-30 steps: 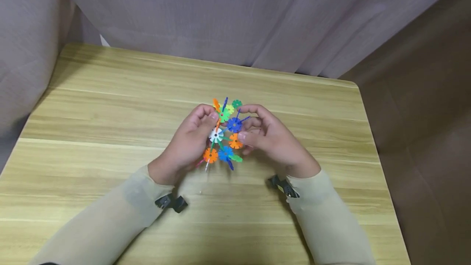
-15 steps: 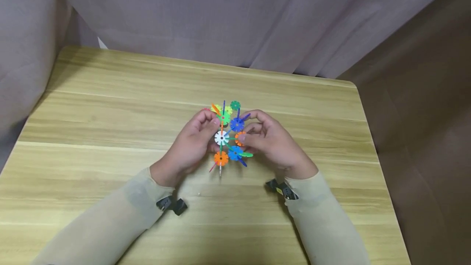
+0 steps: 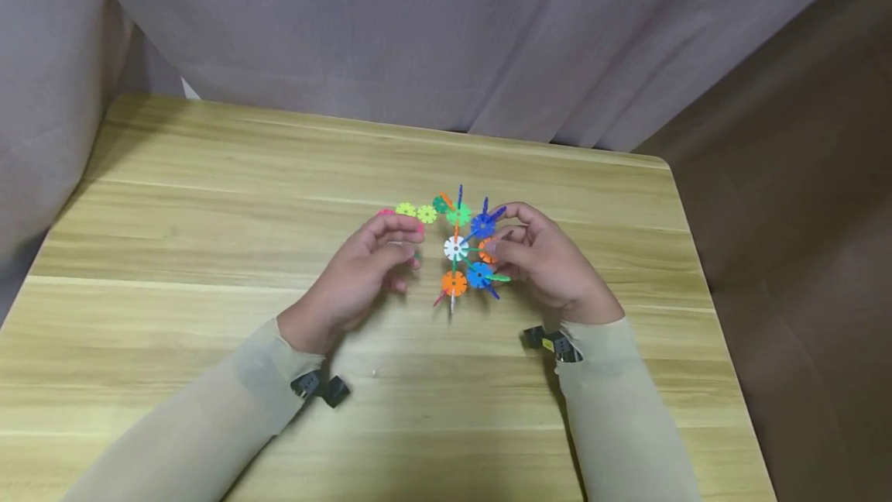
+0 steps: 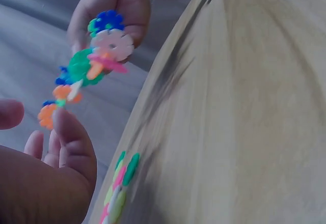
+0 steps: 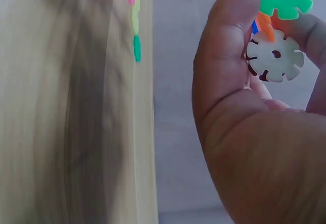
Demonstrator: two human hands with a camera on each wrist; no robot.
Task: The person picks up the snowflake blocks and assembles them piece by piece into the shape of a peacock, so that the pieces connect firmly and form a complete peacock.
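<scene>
My right hand pinches a cluster of interlocked snowflake discs, in white, orange, blue and green, and holds it just above the wooden table. The right wrist view shows thumb and fingers around the cluster's white disc. My left hand hovers a little left of the cluster, fingers loosely curled and holding nothing. Seen from the left wrist, the cluster sits apart from those fingers. A short row of loose discs, pink, yellow and green, lies flat on the table just beyond the left fingertips.
A grey curtain hangs behind the table's far edge. The table's right edge drops off to a brown floor. Small black clips sit at both wrists.
My left hand has let go of the cluster. The right hand has carried it to the right and slightly away, which uncovers the loose discs on the table.
</scene>
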